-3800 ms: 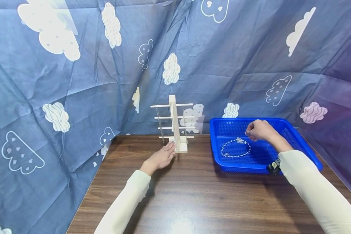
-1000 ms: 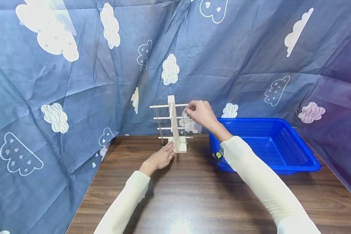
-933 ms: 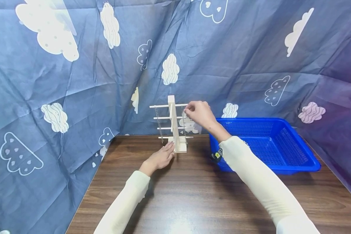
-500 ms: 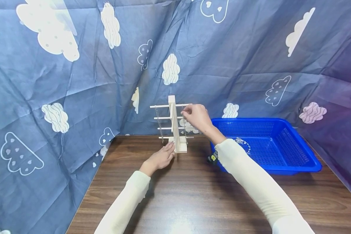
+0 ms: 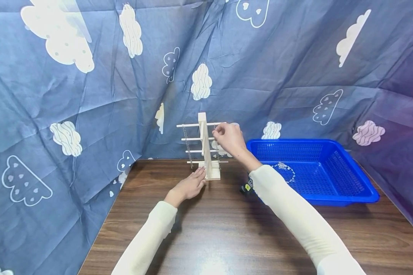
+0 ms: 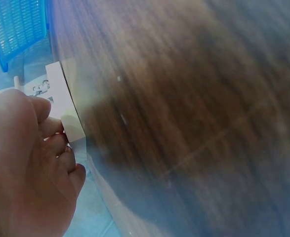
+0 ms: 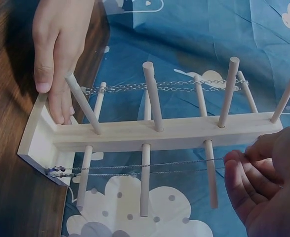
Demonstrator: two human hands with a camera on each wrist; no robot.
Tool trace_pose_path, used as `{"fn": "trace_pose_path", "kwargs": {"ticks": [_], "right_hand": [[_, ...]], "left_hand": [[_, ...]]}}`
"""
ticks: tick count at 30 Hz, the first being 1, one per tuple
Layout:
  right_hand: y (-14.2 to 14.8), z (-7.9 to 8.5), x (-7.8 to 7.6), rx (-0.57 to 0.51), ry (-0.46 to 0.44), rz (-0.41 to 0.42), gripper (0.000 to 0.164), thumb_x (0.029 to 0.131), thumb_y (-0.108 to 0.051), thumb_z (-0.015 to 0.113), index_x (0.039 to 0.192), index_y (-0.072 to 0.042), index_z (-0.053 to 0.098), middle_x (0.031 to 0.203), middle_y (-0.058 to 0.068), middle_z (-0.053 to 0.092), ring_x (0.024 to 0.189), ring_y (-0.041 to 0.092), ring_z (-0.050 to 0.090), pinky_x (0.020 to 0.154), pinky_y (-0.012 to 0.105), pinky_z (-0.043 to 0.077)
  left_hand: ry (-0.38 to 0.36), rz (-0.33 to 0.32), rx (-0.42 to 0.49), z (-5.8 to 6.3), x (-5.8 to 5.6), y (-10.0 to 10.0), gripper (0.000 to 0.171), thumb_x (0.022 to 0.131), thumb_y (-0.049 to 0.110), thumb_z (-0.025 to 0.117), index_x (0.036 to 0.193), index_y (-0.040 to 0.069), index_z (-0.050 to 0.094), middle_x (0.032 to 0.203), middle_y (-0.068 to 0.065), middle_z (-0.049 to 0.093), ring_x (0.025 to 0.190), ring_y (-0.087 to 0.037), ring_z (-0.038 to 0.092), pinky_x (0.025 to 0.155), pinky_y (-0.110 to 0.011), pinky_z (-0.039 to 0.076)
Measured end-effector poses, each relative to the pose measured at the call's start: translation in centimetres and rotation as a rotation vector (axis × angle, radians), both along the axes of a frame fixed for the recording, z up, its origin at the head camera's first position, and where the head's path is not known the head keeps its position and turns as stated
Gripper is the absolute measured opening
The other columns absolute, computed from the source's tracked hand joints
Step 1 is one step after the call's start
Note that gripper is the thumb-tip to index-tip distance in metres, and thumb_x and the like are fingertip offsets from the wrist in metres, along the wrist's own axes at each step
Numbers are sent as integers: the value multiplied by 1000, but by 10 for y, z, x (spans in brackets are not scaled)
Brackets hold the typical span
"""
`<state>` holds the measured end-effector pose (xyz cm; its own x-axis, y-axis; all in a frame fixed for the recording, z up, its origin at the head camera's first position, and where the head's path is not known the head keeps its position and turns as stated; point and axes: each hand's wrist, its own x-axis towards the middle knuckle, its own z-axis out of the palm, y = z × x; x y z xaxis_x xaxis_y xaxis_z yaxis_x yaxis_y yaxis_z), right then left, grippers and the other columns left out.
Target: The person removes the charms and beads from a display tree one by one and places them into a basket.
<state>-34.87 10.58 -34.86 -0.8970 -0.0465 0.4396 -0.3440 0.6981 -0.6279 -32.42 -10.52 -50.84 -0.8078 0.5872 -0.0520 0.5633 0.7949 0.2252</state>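
A pale wooden jewellery stand (image 5: 206,149) with pegs on its post stands at the back of the table. My left hand (image 5: 189,185) lies with extended fingers on its base, also seen beside the base (image 6: 65,101) in the left wrist view. My right hand (image 5: 230,138) is at the upper right pegs, thumb and fingertips pinching a thin chain necklace (image 7: 179,163). That necklace runs along the pegs to a small dark pendant (image 7: 56,171) near the base. Another silver chain necklace (image 5: 187,147) hangs from the top left peg.
A blue plastic basket (image 5: 359,175) stands to the right, partly behind my right forearm. Inside it lies a beaded necklace (image 5: 281,165). A dark blue cloth (image 5: 261,76) with cloud prints hangs behind the brown wooden table (image 5: 206,221).
My right hand has gone from above the basket leftward to the stand's upper right pegs, then shifted slightly further left and down. My left hand has stayed on the base.
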Motion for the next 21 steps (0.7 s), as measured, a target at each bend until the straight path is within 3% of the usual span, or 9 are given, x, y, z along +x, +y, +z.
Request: {"fn": "trace_pose_path", "kwargs": {"ticks": [3,11,16,21], "right_hand": [[0,0,1,-6,12,-15,16,99,-23,68,98,-10,79,83,6,80,75,24,76,80,44,59],[0,-1,4,-56,31,-30,14,99,-21,67,98,-11,77,77,4,80,60,17,75,77,41,60],[-1,-1,5,-79,32,-28,16,97,-17,64,102,-9,77,83,4,81,59,17,74,75,39,61],[0,0,6,-87,34,-9,15,100,-23,69,100,-10,76,85,5,82,59,17,74,76,39,60]], "left_hand": [[-1,1,6,0,1,0,57,116,26,29,166,-2,29,178,-16,21,166,-33,21,136,-49,24],[-4,-2,12,0,1,0,56,116,24,31,166,-3,30,177,-19,23,165,-35,23,136,-50,25],[-2,1,7,0,0,0,56,116,24,31,166,-3,30,177,-18,23,166,-34,22,136,-50,25],[0,-4,8,-1,0,0,56,116,24,31,165,-3,30,177,-19,23,165,-35,23,136,-51,25]]}}
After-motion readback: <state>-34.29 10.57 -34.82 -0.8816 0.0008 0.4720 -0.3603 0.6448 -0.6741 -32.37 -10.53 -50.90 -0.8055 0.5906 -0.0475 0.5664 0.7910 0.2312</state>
